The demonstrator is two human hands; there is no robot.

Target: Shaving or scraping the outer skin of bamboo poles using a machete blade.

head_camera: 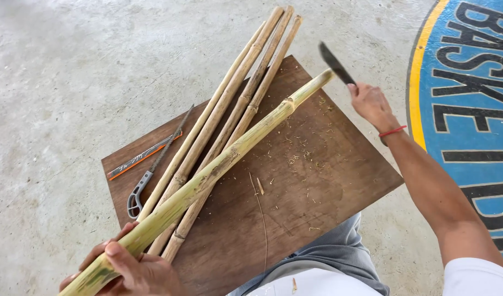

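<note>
We record a greenish-yellow bamboo pole (207,181), mottled and scraped along its length, with a raised node near its far end. It lies slanted above a brown wooden board (317,181). Our left hand (133,268) is closed around its near end. Our right hand (369,101) grips a dark knife (335,64), raised just beside the pole's far tip. Dry bamboo canes (246,93) and a small saw (153,167) lie on the board.

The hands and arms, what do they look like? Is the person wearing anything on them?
Both are bare, with no gloves. The right hand has a thin red string bracelet around its wrist, and the right arm is bare up to a short white sleeve at the shoulder. The left hand shows only its fingers and part of its back, with no ring or band in view.
</note>
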